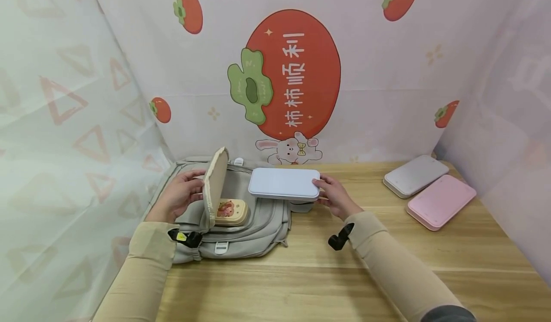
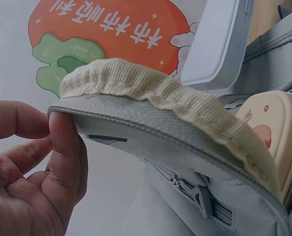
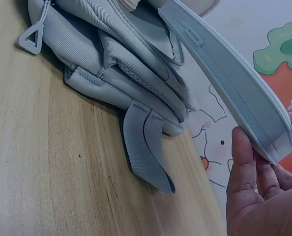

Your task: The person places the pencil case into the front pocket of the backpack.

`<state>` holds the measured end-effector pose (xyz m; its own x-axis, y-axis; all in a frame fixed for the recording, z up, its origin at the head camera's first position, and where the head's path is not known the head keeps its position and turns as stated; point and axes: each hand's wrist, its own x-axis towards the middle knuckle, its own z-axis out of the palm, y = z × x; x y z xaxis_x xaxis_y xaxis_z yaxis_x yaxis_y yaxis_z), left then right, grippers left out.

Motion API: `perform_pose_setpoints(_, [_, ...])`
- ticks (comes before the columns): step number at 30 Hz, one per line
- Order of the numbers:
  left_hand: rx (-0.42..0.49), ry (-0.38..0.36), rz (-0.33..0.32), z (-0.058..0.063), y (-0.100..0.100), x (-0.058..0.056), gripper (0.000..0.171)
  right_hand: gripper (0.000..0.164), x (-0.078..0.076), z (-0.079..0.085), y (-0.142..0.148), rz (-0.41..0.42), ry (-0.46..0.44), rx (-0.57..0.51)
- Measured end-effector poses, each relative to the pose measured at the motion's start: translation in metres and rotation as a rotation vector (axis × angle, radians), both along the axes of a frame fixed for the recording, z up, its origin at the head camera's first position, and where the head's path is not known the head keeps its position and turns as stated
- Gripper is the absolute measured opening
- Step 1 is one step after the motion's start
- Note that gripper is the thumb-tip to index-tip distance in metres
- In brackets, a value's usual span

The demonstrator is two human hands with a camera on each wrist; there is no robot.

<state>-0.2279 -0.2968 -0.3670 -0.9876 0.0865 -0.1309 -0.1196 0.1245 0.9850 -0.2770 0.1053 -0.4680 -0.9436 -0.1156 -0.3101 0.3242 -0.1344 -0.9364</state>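
A grey backpack (image 1: 258, 236) lies on the table at the left, its front raised. My left hand (image 1: 182, 195) pinches the zippered edge of the backpack flap (image 2: 151, 118) between thumb and fingers and holds it upright. Inside the opening sits a cream case (image 1: 238, 212) with a reddish picture; the left wrist view shows its rounded end. My right hand (image 1: 337, 197) grips the right end of a pale blue flat box (image 1: 284, 182), held above the backpack's right side. In the right wrist view, the thin side of that box shows, with a small catch near its far end.
A white flat box (image 1: 415, 173) and a pink flat box (image 1: 441, 201) lie side by side on the wooden table (image 1: 275, 288) at the right. Printed cloth walls (image 1: 366, 121) stand behind and at both sides. A grey strap loop (image 3: 146, 147) hangs from the backpack onto the table.
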Motion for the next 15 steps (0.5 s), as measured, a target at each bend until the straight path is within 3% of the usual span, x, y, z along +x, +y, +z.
perform_pose_setpoints(15, [0.003, -0.013, 0.015, -0.002, -0.002, -0.001, 0.049, 0.056, 0.002, -0.006, -0.016, -0.007, 0.008, -0.023])
